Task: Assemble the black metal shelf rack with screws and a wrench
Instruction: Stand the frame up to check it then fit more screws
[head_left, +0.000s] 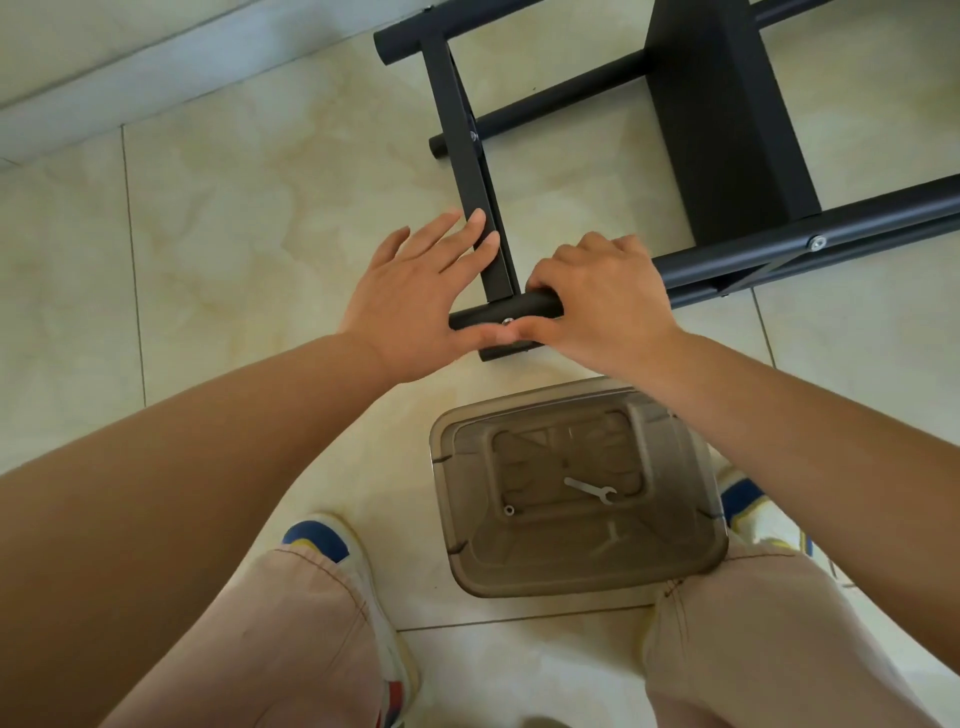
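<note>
- Fingers (470, 236) of the left hand (415, 301) lie straight and slightly spread, their tips resting on the flat black bar (470, 171) of the rack (722, 119); the thumb reaches to the round tube (506, 312) at the bar's near end.
- Right hand (597, 306) curls over the same tube, thumb and forefinger pinching a silver screw (507, 322) set in the tube's near side.
- Both thumbs meet just beside that screw.
- Rack lies on its side on the cream tiled floor (260, 208), ahead of the person, running off the upper right edge.
- Long tube (831, 234) leaves from under the right hand toward the right; a second screw (817, 242) shows in it.
- Third screw (473, 136) sits where a cross tube (545, 104) joins the flat bar.
- Brown see-through tub (576, 488) stands on the floor between the feet, just nearer than the hands.
- Inside the tub lie a small flat wrench (591, 489) and, apart from it, a loose nut or washer (509, 510); which, I cannot tell.
- White shoes (332, 540) with blue toes and pale pink trousers (291, 649) fill the bottom of the view.
</note>
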